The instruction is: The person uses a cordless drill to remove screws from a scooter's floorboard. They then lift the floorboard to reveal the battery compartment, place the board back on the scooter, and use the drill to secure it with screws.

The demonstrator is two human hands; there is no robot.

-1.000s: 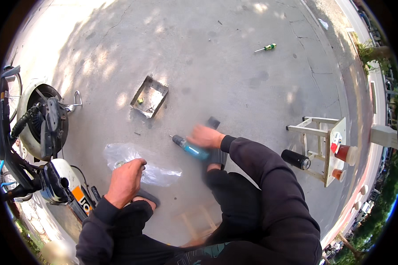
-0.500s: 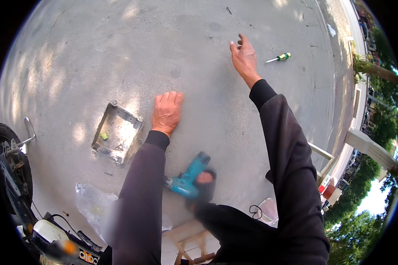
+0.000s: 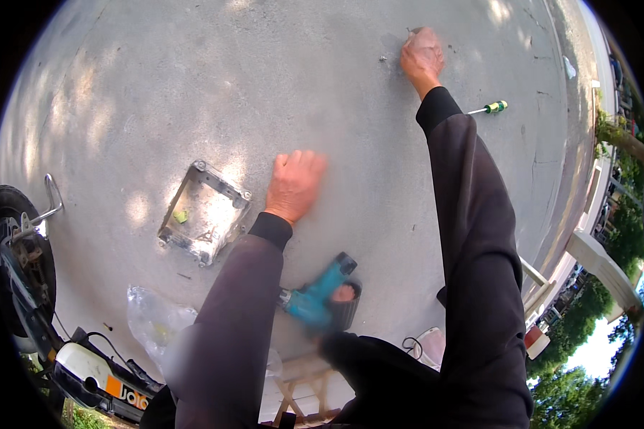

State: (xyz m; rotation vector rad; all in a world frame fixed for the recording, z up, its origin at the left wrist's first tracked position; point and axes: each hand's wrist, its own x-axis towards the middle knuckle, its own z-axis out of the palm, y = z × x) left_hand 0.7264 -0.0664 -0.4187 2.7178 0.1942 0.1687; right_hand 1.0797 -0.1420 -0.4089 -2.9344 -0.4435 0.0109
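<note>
My right hand (image 3: 423, 56) reaches far out to the ground, its fingers bent down and closed. A small dark tip, perhaps of a screw, shows at their far side; the rest is hidden under the hand. Nearer to me, my left hand (image 3: 295, 184) is curled into a fist over the concrete, blurred at its right side; what it may hold is out of sight. Left of it lies a square metal frame (image 3: 229, 187) with corner lugs and a yellow-green scrap (image 3: 180, 216) inside. A green-and-yellow screwdriver (image 3: 495, 107) rests right of my right wrist.
A teal cordless drill (image 3: 313, 294) lies before me, by my foot (image 3: 344, 293). Clear plastic bag (image 3: 150, 318) at lower left, near a parked motorbike (image 3: 86, 368). A wooden stool (image 3: 311, 390) and a pinkish container (image 3: 431, 344) stand close by.
My right hand has moved outward to the small dark piece on the ground, and its spread fingers have closed. My left fist has shifted slightly right. The view has swung a little left.
</note>
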